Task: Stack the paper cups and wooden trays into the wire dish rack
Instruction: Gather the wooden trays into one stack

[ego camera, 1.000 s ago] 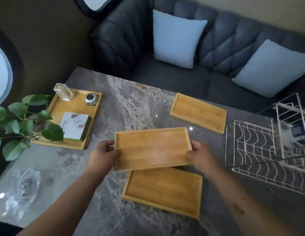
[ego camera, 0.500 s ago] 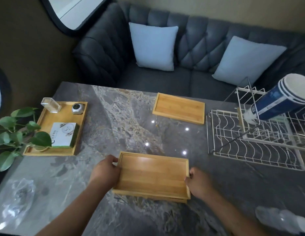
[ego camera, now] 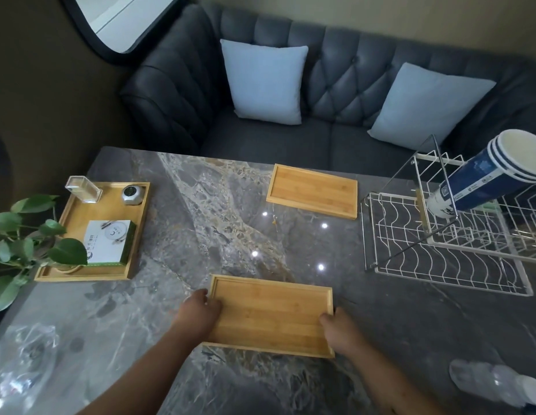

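Note:
A stack of wooden trays (ego camera: 269,314) lies on the marble table (ego camera: 201,223) near its front edge, one tray set on another. My left hand (ego camera: 198,310) grips the stack's left end and my right hand (ego camera: 338,327) grips its right end. Another wooden tray (ego camera: 313,190) lies alone at the far side of the table. The white wire dish rack (ego camera: 440,253) stands at the right. A nested stack of blue and white paper cups (ego camera: 485,175) lies tilted in the rack's upper tier.
A larger wooden tray (ego camera: 81,235) at the left holds a white box, a clear container and a small round device, beside a leafy plant (ego camera: 24,244). Crumpled clear plastic (ego camera: 24,360) lies front left, a plastic bottle (ego camera: 497,381) front right. A grey sofa with two cushions stands behind.
The tray I held above the table has come down onto the second tray, and both now lie aligned as one stack. My view shifted right, which brings the rack and cups into sight.

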